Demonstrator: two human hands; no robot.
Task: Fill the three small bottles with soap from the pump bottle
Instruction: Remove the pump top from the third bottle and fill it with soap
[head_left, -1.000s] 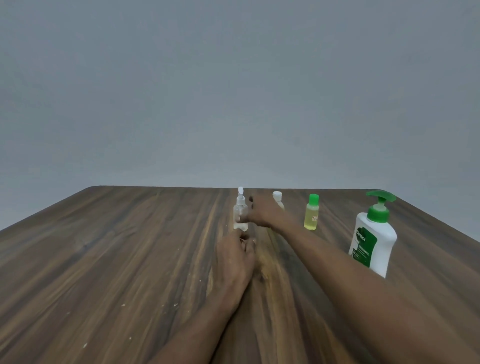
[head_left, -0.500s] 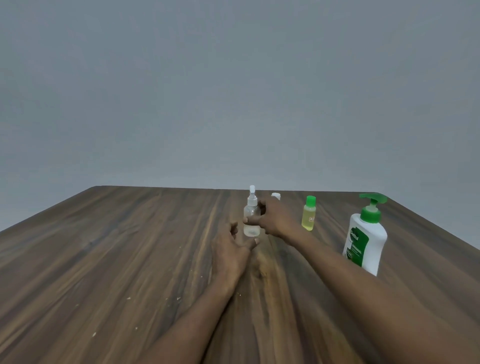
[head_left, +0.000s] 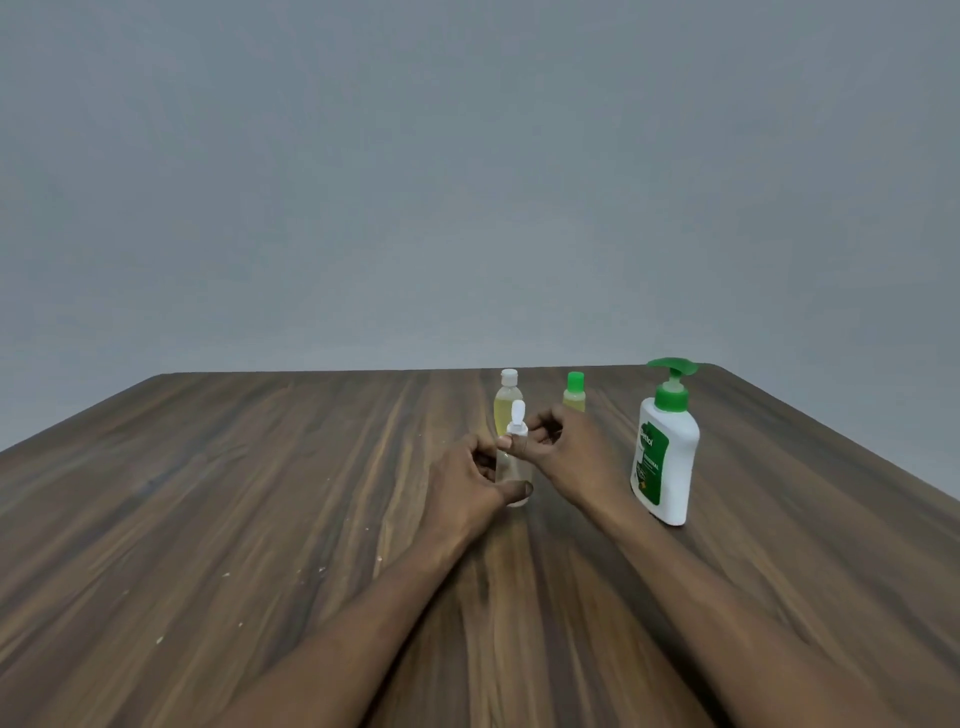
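Bench (head_left: 208, 493): I see dark wood grain, with pale crumbs near the front left.
Left hand (head_left: 465, 480): fingers curled round the spray bottle's body, thumb across its lower front.
Spray bottle (head_left: 515, 467): clear, upright at mid-bench between the two hands, white top on; I cannot tell if its base touches the bench.
White-cap bottle (head_left: 506, 402): yellowish, upright just behind the spray bottle.
Right hand (head_left: 569, 447): fingers curled, pinching the spray bottle's neck.
Green-cap bottle (head_left: 574, 389): behind the right hand, lower half hidden.
Pump bottle (head_left: 667, 457): white, green pump, upright at the right, apart from both hands.
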